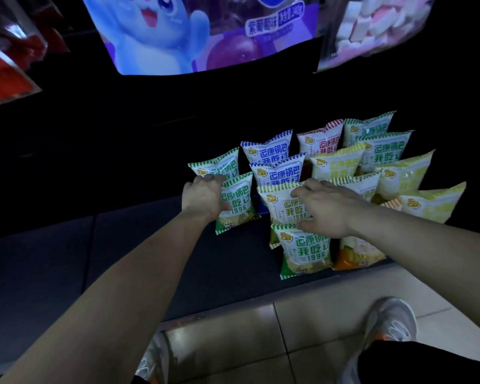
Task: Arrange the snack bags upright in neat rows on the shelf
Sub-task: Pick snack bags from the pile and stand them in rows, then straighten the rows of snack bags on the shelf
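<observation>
The orange bag (355, 254) is half hidden under the right hand (326, 207); the blue poster (194, 31) is cut off above.

Snack bags (286, 173): glossy plastic film. Shelf (155, 245): dark, matt. Floor tiles (302, 328): smooth, slightly shiny.

A dark shelf (122, 259) carries the snack bags (302, 176), which stand upright in rows running from 6 o'clock back toward 1 o'clock. Green-striped bags sit nearest, blue and red farther back, yellow at 3 o'clock. Its left half lies bare.
</observation>
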`<action>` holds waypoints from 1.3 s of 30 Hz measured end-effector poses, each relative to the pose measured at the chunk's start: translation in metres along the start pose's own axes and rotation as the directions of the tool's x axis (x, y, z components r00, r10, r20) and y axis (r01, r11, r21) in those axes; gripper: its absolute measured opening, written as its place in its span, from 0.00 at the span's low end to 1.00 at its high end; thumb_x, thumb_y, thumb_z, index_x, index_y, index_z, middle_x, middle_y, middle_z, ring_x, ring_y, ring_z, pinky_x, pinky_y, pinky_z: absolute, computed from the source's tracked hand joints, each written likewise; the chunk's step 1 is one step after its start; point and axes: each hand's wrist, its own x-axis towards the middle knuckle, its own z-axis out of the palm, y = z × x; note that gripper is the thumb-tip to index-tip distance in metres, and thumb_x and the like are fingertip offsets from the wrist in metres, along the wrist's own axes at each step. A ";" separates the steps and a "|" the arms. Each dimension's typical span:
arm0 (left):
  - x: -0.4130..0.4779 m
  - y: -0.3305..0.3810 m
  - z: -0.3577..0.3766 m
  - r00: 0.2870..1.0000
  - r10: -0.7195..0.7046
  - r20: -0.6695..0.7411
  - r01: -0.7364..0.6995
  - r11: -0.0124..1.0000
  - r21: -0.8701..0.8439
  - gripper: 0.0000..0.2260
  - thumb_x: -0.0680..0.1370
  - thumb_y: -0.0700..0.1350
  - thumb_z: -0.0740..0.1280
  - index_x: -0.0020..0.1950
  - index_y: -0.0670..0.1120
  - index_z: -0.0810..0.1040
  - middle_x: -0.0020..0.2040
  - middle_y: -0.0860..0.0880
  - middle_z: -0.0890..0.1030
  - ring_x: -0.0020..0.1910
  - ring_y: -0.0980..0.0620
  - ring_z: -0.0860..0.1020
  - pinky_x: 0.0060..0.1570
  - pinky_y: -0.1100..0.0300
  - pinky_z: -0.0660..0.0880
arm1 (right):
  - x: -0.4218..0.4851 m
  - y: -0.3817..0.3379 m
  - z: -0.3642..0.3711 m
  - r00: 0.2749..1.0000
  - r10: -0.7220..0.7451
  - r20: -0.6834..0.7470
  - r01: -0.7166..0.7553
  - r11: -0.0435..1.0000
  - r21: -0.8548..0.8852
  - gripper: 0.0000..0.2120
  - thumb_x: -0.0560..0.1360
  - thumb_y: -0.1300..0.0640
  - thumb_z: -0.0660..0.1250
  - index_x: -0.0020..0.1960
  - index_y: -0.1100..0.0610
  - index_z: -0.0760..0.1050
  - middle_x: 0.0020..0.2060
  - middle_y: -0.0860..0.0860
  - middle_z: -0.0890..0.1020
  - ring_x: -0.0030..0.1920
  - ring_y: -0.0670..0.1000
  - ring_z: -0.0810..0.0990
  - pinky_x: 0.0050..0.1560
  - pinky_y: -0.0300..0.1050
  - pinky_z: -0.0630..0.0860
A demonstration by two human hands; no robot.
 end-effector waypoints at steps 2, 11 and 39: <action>-0.005 0.002 0.000 1.000 0.015 -0.020 -0.013 0.999 0.053 0.34 0.73 0.61 0.70 0.74 0.52 0.63 0.69 0.47 0.72 0.69 0.45 0.67 0.65 0.49 0.64 | -0.003 -0.002 0.002 1.000 0.000 0.008 0.000 1.000 -0.027 0.35 0.75 0.37 0.63 0.76 0.51 0.57 0.70 0.54 0.64 0.70 0.57 0.65 0.64 0.54 0.70; -0.039 0.037 -0.026 0.973 0.202 -0.111 -0.218 0.962 -0.163 0.33 0.73 0.64 0.67 0.74 0.52 0.65 0.71 0.48 0.68 0.70 0.46 0.64 0.67 0.50 0.64 | -0.026 0.015 0.015 0.997 0.042 0.058 -0.039 0.998 -0.057 0.39 0.71 0.34 0.66 0.74 0.53 0.59 0.69 0.53 0.66 0.67 0.56 0.66 0.63 0.55 0.70; -0.077 0.149 0.043 0.917 0.381 -0.118 -0.371 0.924 0.095 0.38 0.68 0.69 0.68 0.71 0.51 0.65 0.63 0.47 0.74 0.61 0.44 0.74 0.59 0.46 0.71 | -0.043 0.089 0.067 0.979 0.164 -0.120 -0.191 0.944 -0.269 0.35 0.69 0.46 0.74 0.70 0.51 0.64 0.67 0.52 0.72 0.66 0.56 0.70 0.65 0.55 0.66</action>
